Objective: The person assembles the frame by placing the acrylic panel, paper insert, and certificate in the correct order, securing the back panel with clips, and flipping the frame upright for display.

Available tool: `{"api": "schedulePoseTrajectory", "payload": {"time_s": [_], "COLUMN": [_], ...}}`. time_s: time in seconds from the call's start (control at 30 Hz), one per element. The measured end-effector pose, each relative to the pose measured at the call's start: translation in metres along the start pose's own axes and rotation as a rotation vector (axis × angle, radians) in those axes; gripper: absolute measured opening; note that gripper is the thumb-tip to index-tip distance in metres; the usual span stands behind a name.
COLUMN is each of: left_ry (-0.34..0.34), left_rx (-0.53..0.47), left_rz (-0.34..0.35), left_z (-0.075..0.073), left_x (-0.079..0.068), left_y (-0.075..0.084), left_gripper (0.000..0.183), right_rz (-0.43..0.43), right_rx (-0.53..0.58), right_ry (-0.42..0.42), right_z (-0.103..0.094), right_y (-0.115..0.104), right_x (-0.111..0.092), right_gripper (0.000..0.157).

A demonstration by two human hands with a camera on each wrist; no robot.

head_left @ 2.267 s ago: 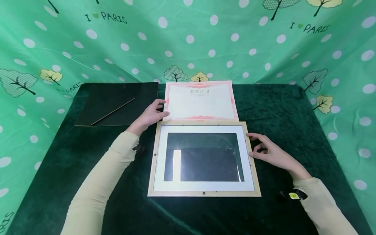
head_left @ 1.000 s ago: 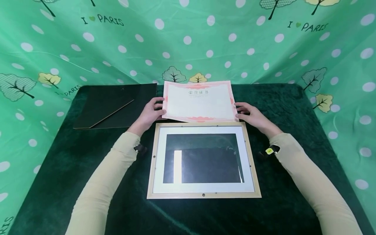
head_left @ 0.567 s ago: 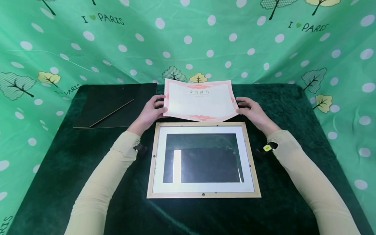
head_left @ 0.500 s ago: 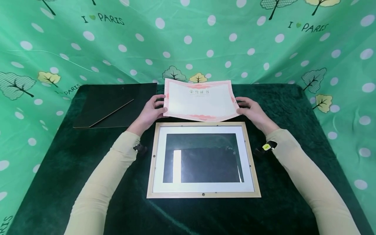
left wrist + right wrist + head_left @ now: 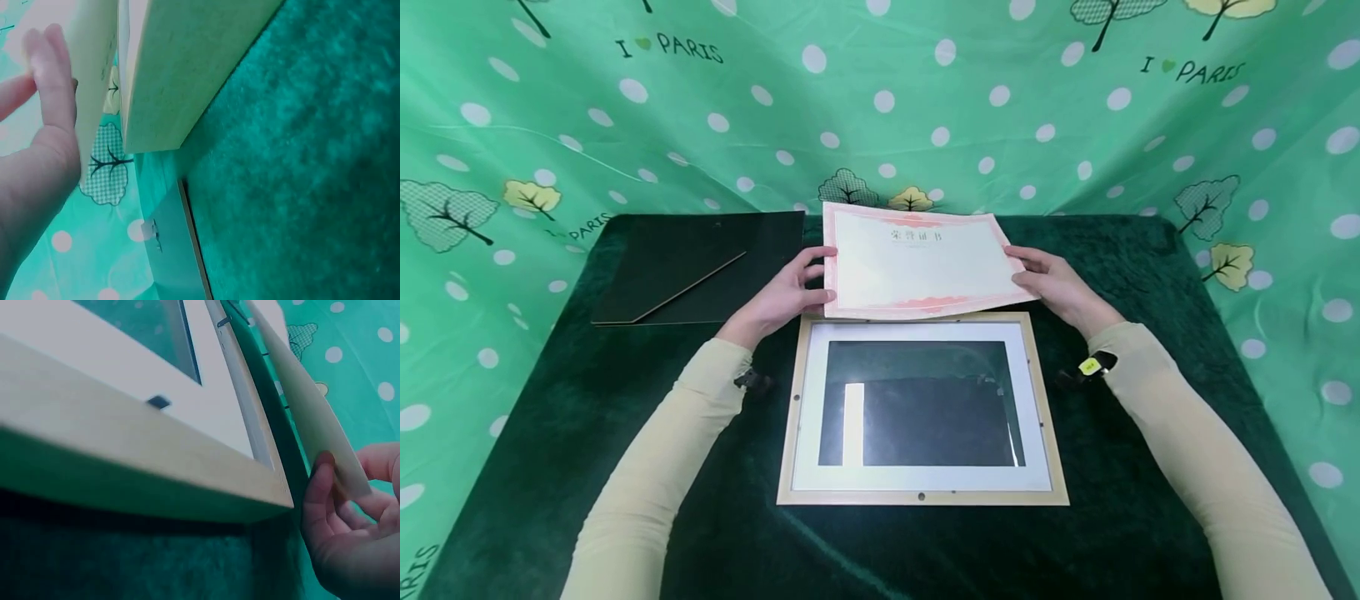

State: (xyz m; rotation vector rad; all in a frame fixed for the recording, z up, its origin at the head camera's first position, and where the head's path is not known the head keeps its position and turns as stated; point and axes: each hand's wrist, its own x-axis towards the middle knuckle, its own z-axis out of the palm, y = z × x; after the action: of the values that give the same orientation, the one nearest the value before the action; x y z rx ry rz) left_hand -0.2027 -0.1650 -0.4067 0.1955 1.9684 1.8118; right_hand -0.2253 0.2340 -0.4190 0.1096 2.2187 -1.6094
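A pink-bordered certificate [image 5: 921, 271] is raised and slightly bowed between both hands, its lower edge overlapping the far side of the picture frame. My left hand [image 5: 781, 298] grips its left edge, thumb and fingertips at the border. At the right edge, my right hand [image 5: 1063, 287] pinches the sheet; the thumb and fingers on either side show in the right wrist view. The light wooden picture frame [image 5: 1048, 425] lies on the table, with a white mat [image 5: 1037, 477] and clear glass [image 5: 925, 417] inside. Small dark metal tabs [image 5: 158, 401] stick out along its inner edge.
A black backing board [image 5: 677, 250] with a thin slanting leg edge lies at the back left, beside my left hand. Dark green plush cloth [image 5: 1135, 533] covers the table. A green dotted curtain [image 5: 880, 125] hangs behind and at both sides.
My right hand has left the frame's right side and taken the certificate's right edge. The certificate has risen off the table and shifted slightly right and towards the frame.
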Motion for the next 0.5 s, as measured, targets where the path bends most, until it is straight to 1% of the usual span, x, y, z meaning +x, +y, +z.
{"api": "schedulePoseTrajectory", "payload": {"time_s": [0.17,0.3,0.5], "left_ry": [-0.069,-0.087,-0.102], "left_rx": [0.058,0.092,0.062], "left_rz": [0.020,0.035,0.059], "left_z": [-0.004,-0.007,-0.007], "left_x": [-0.002,-0.004,-0.004], "left_y": [-0.004,-0.005,-0.004], "left_gripper": [0.070,0.074,0.072], "right_rz": [-0.029,-0.062,-0.136], "right_rx": [-0.004,0.015,0.007], "right_ry": [-0.029,-0.045,-0.046], "right_z": [-0.004,-0.007,-0.010], "right_y": [0.005,0.009,0.016], "right_x": [-0.010,-0.019,-0.027], "right_gripper": [0.056,0.058,0.060]}}
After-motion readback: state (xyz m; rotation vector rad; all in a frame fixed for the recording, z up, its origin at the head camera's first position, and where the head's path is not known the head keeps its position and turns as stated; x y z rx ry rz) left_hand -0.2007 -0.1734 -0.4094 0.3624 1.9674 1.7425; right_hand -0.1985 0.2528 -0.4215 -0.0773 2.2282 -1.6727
